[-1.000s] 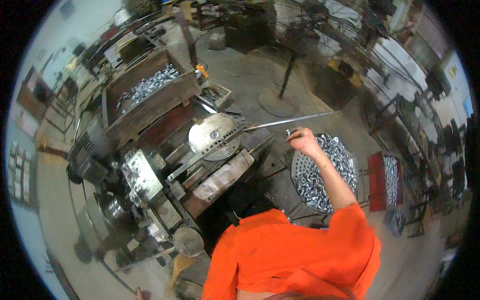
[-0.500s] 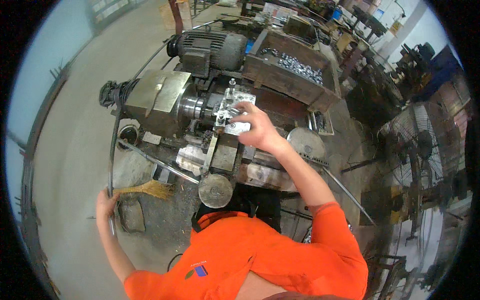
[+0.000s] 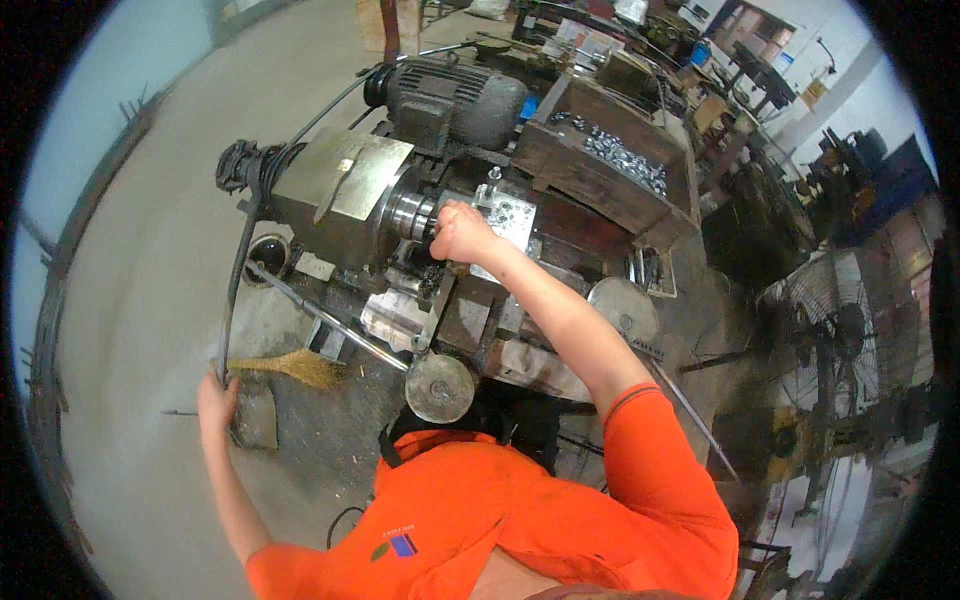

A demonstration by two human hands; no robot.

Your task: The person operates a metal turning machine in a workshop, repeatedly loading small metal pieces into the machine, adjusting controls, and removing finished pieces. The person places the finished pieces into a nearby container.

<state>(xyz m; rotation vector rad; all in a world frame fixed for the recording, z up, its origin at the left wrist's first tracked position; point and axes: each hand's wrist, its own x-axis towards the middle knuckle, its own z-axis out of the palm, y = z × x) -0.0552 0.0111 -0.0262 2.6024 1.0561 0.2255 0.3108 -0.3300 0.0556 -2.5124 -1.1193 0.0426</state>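
Observation:
My left hand (image 3: 216, 403) is wrapped around the lower end of a long grey metal lever (image 3: 234, 300), which rises to the back of a small lathe. My right hand (image 3: 463, 232) is closed in front of the lathe's shiny round chuck (image 3: 408, 215). Its fingers curl downward, and whatever lies between them is hidden. Just right of that hand sits a bright metal tool block (image 3: 513, 220) with upright bolts. A flat brass-coloured cover (image 3: 350, 180) lies over the headstock, left of the chuck.
A dark motor (image 3: 455, 100) stands behind the lathe. Beyond it to the right, a metal bin (image 3: 560, 165) holds many small shiny parts. A round handwheel (image 3: 440, 388) faces me, with a slanting steel bar (image 3: 335, 322) beside it. A straw brush (image 3: 305, 369) lies near my left hand.
My right hand has moved left from the tool block to the chuck, and its spread fingers have closed. My left hand keeps its grip on the lever. The view has shifted slightly.

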